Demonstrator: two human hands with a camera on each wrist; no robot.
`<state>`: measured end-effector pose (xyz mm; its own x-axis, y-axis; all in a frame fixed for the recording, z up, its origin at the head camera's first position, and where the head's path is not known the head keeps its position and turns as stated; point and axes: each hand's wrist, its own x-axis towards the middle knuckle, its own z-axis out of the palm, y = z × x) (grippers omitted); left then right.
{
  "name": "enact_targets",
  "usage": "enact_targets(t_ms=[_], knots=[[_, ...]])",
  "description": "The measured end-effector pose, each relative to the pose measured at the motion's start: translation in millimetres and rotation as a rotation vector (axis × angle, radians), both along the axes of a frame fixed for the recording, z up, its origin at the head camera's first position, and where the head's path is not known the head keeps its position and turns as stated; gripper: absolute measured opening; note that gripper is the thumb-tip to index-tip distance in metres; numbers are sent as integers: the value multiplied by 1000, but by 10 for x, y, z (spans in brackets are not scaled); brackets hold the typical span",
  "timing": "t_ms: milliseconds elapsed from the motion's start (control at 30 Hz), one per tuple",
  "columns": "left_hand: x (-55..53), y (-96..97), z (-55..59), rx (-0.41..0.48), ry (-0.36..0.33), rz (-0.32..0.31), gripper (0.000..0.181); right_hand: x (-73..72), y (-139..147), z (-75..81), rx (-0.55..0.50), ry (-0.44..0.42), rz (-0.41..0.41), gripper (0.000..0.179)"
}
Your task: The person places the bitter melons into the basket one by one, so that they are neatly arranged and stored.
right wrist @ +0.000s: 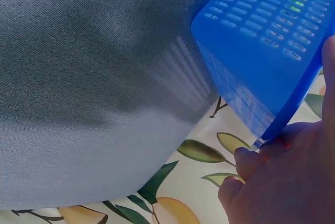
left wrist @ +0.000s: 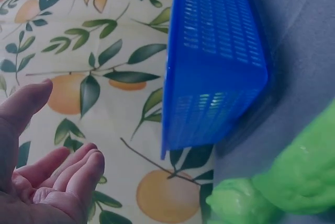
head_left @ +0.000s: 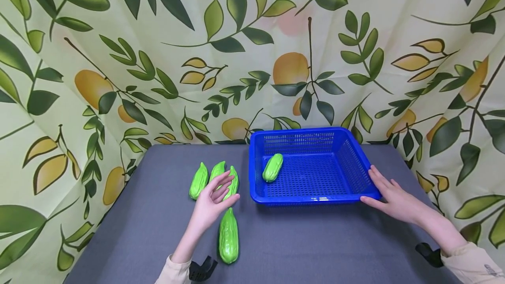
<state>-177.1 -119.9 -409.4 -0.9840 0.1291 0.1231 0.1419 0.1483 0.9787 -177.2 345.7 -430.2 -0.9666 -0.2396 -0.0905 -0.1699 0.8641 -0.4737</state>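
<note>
A blue plastic basket (head_left: 315,198) stands at the back of the table, with one green ridged bitter melon (head_left: 273,168) lying in its left part. My right hand (head_left: 396,200) holds the basket's front right corner, thumb at the front rim and fingers along the right side. Left of the basket, my left hand (head_left: 215,198) hovers with nothing in it, fingers loosely bent and thumb apart. Behind it lie three more bitter melons, the leftmost bitter melon (head_left: 199,181) in full view and the others partly hidden. Nearer me is another bitter melon (head_left: 229,238).
A grey cloth covers the table (head_left: 300,244). Behind the table and along its sides hangs a curtain (head_left: 244,56) printed with leaves and orange fruit. The basket's back wall stands close to this curtain. Black straps (head_left: 203,269) sit at both wrists.
</note>
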Motion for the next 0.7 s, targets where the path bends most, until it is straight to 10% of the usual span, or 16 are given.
enact_targets(t_ms=[700], knots=[[354, -208, -321, 22, -11, 129, 60, 14, -12, 2, -7, -3, -1, 96]])
